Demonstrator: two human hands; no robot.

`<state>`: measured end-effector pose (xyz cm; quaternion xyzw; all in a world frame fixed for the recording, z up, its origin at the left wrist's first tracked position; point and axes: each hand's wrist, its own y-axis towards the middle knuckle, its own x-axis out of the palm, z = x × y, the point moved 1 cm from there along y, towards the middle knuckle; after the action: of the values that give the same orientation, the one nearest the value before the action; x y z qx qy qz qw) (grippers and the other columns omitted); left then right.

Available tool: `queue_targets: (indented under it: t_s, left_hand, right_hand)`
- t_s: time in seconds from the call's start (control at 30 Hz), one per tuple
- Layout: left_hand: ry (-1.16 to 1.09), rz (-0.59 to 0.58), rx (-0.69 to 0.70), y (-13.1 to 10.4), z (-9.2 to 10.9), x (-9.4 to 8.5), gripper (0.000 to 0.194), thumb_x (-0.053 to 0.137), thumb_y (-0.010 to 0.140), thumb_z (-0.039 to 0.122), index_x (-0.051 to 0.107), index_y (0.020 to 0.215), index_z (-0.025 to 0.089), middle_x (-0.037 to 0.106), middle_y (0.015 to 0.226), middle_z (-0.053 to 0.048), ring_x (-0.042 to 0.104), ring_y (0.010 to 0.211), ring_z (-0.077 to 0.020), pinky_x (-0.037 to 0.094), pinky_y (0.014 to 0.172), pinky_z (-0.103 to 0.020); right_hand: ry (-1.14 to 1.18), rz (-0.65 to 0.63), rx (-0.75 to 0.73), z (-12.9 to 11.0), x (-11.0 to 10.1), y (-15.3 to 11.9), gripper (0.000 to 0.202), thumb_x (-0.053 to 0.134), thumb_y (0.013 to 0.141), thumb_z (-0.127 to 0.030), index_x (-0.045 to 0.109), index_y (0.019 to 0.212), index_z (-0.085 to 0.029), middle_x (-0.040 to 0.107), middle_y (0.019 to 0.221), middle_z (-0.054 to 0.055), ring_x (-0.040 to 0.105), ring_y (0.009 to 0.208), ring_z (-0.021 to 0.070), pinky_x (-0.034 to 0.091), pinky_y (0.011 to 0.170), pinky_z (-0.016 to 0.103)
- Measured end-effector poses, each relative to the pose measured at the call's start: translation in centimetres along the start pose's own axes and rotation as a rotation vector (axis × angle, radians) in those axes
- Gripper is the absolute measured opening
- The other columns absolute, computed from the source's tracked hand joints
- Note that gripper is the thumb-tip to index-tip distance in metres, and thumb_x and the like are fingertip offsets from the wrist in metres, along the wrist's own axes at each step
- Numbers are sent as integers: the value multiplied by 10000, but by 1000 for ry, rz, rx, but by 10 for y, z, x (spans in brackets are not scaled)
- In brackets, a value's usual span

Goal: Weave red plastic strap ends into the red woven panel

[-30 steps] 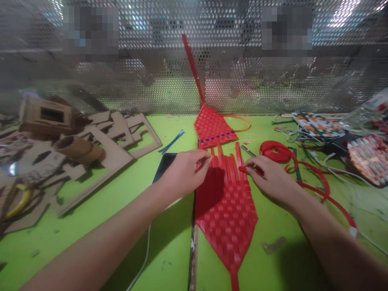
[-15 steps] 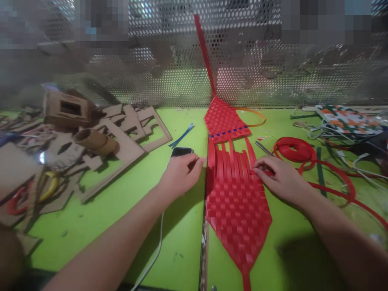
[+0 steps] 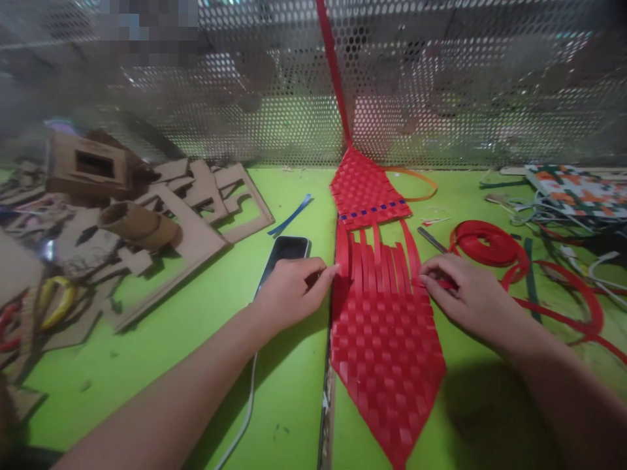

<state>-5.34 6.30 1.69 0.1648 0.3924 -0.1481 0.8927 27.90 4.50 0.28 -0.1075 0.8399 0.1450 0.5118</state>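
A woven red strap piece (image 3: 386, 346) lies on the green table, with loose upright strips along its top edge. Beyond it, a smaller woven red piece (image 3: 367, 186) with a dark blue band is joined to it by a few strips. At the large piece's upper right corner, my right hand (image 3: 455, 284) pinches a red strip. My left hand (image 3: 296, 284) is at its upper left edge, thumb and index fingertips together by the leftmost strip; what they hold, if anything, is too small to tell.
A phone (image 3: 289, 249) with a white cable lies behind my left hand. Cardboard pieces (image 3: 196, 254) and yellow-handled scissors (image 3: 59, 301) fill the left side. A coil of red strap (image 3: 484, 243) lies at right. A perforated metal screen (image 3: 274, 98) stands behind.
The view has shifted slightly. My left hand has moved a little right, closer to the leftmost strip, showing more of the phone. My right hand keeps its pinch at the right edge.
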Motion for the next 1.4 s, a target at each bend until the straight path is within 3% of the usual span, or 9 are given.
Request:
queue_targets:
  t_s: [1.03,1.4]
  left_hand:
    - [22,93,96,-5,10,-9,433,583,1066,320,605,653,192,544,484,38,405,384,-76,283,403,-219]
    - [71,89,257,-6,9,-7,366,614,1047,227,620,683,182,525,499,62,428,398,-61,300,416,-220]
  right_hand:
    - [35,-16,23,-1,-1,1,128,572,1031,-333,674,1040,-258,759,976,87,702,799,251,530,673,363]
    - [17,-2,8,1,1,1,118,574,1022,-346,662,1006,-269,744,937,62,677,732,221,494,628,340]
